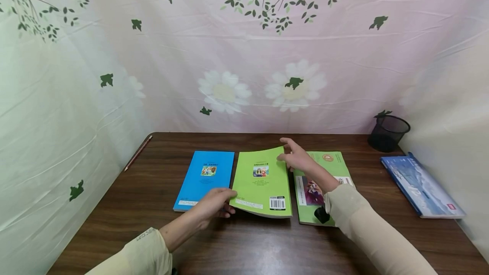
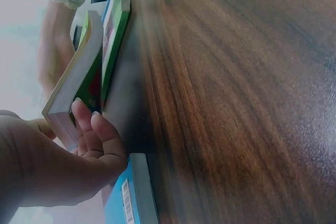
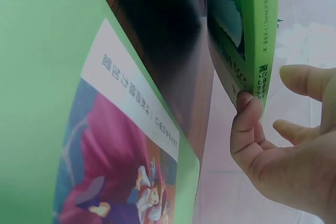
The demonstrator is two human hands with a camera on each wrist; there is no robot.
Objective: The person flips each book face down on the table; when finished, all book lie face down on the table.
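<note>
Head view: nearest, a strip of tabletop (image 1: 244, 247) shows between the forearms, below the row of books. Left hand (image 1: 215, 202) pinches the lime-green book (image 1: 263, 186) at its near-left corner, thumb on top, fingers underneath. Book's in the middle of the row, back cover up, bowed, raised off the wood per both wrist views. Right hand (image 1: 299, 156) is farther out, fingers gripping around the spine edge by the far-right corner, one finger stretched past it.

Side room is tight: narrow wood gap to the blue book (image 1: 204, 181) on the left, another to the green book (image 1: 311, 188) on the right, under the right forearm. Blue-white book (image 1: 422, 188) sits well right, near corner at the side edge. Farther: pencil (image 1: 138, 153) along the left edge, mesh cup (image 1: 387, 135) at the far-right corner, printed cloth (image 1: 172, 63) behind the back edge.
</note>
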